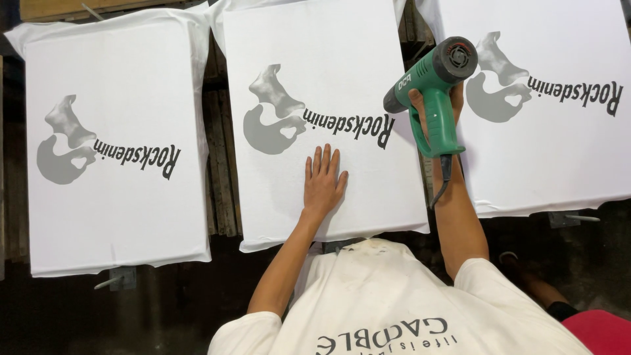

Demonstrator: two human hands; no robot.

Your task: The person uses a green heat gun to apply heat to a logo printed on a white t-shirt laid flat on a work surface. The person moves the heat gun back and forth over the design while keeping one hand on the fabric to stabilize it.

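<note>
Three white shirts lie stretched flat over boards, side by side, each printed with a grey bone-like shape and a line of black lettering. We note the left shirt (115, 148), the middle shirt (322, 118) and the right shirt (545, 105), with gaps between them showing dark wooden slats (220, 164).

Our left hand (323, 181) rests palm down on the middle shirt, fingers spread and flat, just below the black lettering, clamped on nothing. It touches the fabric only.

Our right hand (434, 108) is closed around the grip of a green heat gun (434, 92). The gun sits over the gap between the middle and right shirts, its black nozzle pointing toward the middle shirt's lettering, its vented rear end toward the right shirt. We cannot tell whether the nozzle touches the fabric. A black cord (442, 187) hangs from the base of the grip along the forearm.

The two hands are apart, the gun up and to the right of the flat hand.

Metal brackets (118, 279) stick out beneath the near edges of the boards. Our own pale shirt (394, 302) fills the bottom of the view, and a red patch (601, 332) shows at the lower right corner.
</note>
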